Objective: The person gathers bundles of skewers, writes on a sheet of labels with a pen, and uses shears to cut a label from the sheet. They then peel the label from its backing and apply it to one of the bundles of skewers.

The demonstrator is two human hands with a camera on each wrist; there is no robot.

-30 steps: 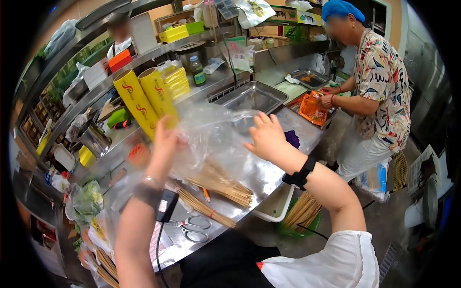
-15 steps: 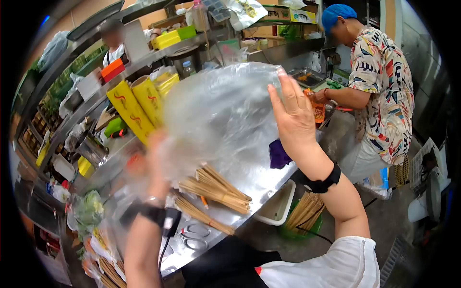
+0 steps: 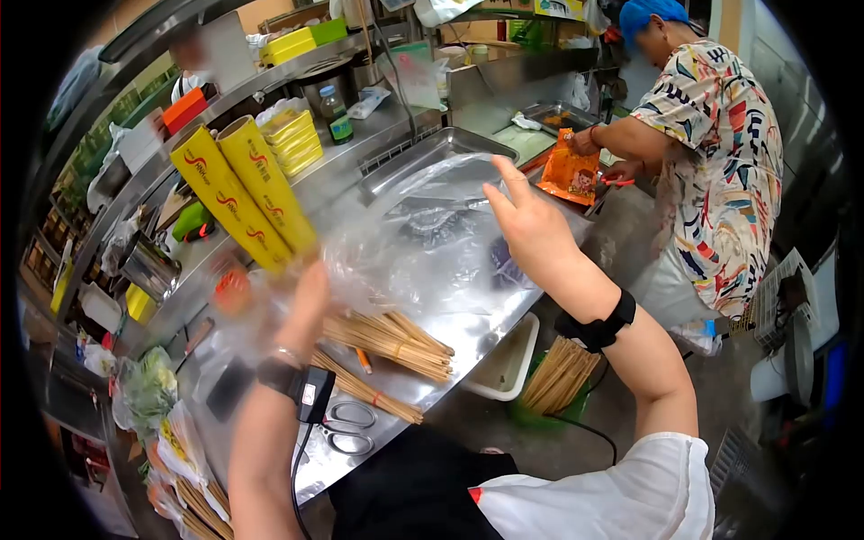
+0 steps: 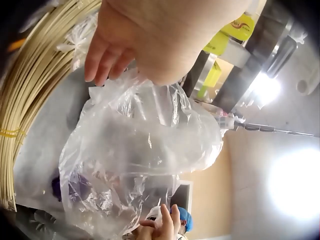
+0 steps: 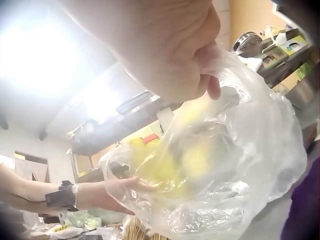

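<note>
A clear plastic bag (image 3: 432, 225) is spread in the air between my two hands above the steel table. My left hand (image 3: 309, 292), blurred in the head view, pinches one side of it; the left wrist view shows curled fingers (image 4: 107, 62) at the bag's gathered edge. On the other side, my right hand (image 3: 540, 236) pinches the rim between thumb and fingers, clearest in the right wrist view. Below the bag lie bundles of bamboo skewers (image 3: 391, 342), one tied with a red band. A purple item (image 5: 302, 205) shows partly behind the plastic.
Scissors (image 3: 349, 427) and an orange pen-like stick (image 3: 364, 360) lie near the front edge. Two yellow rolls (image 3: 229, 193) stand at the back left. A white tub (image 3: 504, 364) and more skewers (image 3: 558, 378) sit below. A person in a blue cap (image 3: 652, 18) works at right with an orange packet.
The bag billowed up wide and has sunk lower again. My right hand rose, then came down slightly, while the left stays on the bag's other side. The other person lifted the orange packet.
</note>
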